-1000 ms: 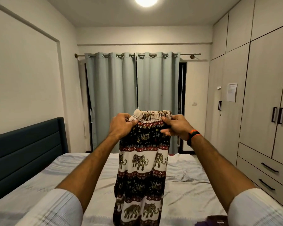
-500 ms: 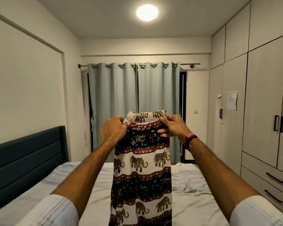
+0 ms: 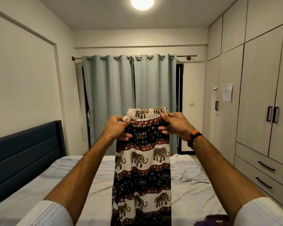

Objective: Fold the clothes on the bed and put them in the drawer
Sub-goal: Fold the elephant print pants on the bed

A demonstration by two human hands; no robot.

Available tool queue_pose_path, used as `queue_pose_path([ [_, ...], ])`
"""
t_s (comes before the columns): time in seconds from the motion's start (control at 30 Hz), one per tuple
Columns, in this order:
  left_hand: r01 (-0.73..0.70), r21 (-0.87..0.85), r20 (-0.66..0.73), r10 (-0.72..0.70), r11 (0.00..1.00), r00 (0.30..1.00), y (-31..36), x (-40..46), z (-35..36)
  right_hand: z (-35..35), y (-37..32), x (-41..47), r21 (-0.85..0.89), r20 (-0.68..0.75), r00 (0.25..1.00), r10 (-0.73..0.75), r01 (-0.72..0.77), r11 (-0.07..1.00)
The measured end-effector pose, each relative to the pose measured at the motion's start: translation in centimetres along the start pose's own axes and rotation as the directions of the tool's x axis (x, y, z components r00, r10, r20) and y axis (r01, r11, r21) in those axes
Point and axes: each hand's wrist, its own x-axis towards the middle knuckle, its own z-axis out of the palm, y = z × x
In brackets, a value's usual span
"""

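pants: holding up my elephant-print pants (image 3: 142,160) in front of me by the waistband, so they hang straight down over the bed (image 3: 191,190). The bottom runs out of the picture, so can't say if the hems touch the sheet.
left hand: my left hand (image 3: 116,128) pinches the left end of the waistband, thumb on the front of the cloth, fingers curled in around the edge.
right hand: my right hand (image 3: 175,124) has the right end, thumb on top near the elastic, fingers curled onto the dark band just under it. Orange and black wristband (image 3: 195,137) on that wrist.
what changed: compared with half a second back, both hands are still clamped on the same two ends of the waistband. The grip looks about the same and the pants hang just as before, maybe a touch flatter across the top. Mostly my head tipped up a little, since the ceiling light (image 3: 142,2) sits at the very top edge now.
bed: light striped sheet, wrinkled on the right side, dark blue headboard (image 3: 23,154) along the left.
other clothes: something dark purple (image 3: 214,221) lies at the bottom right corner of the bed, mostly cut off, can't tell what it is.
drawers: two drawers (image 3: 266,175) with black handles at the bottom of the wardrobe on my right, both closed.
background: pale blue curtains (image 3: 129,98) drawn shut behind the pants.
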Motion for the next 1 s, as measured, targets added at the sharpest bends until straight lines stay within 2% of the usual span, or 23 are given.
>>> queue_pose_path([
  [0.13,-0.086,-0.007,-0.024,0.086,0.996,0.996,0.9,-0.6,-0.2,-0.6,-1.2,-0.7,0.041,-0.029,0.998,-0.052,0.053,0.998],
  [0.33,-0.188,0.11,-0.072,0.197,0.976,0.978,2.9,0.5,-0.7,-1.7,-3.4,0.2,0.056,-0.011,0.997,-0.079,0.079,0.995],
  [0.43,-0.129,0.15,-0.049,0.138,0.98,0.989,2.3,2.1,-0.4,-1.7,-2.6,1.6,0.01,-0.003,1.0,-0.023,0.023,1.0],
  [0.57,0.048,0.151,0.01,-0.05,0.987,0.999,-2.0,4.8,1.4,-0.9,2.4,4.6,-0.06,0.005,0.992,0.129,-0.128,0.99],
  [0.7,0.148,0.272,0.008,-0.156,0.951,0.988,-7.2,7.5,3.4,0.5,7.5,7.5,-0.187,-0.05,0.977,0.208,-0.214,0.959],
  [0.8,0.116,0.249,-0.047,-0.107,0.962,0.993,-8.1,10.3,3.5,0.9,7.9,9.8,-0.173,-0.069,0.991,0.114,-0.125,0.977],
  [0.9,-0.039,0.179,-0.086,0.055,0.983,0.995,-6.0,12.9,2.9,0.3,6.1,12.3,-0.19,-0.134,0.986,-0.097,0.071,0.979],
  [1.0,-0.216,0.127,-0.098,0.229,0.968,0.968,-3.3,13.4,2.1,-0.2,3.9,12.9,-0.21,-0.183,0.944,-0.275,0.236,0.949],
])
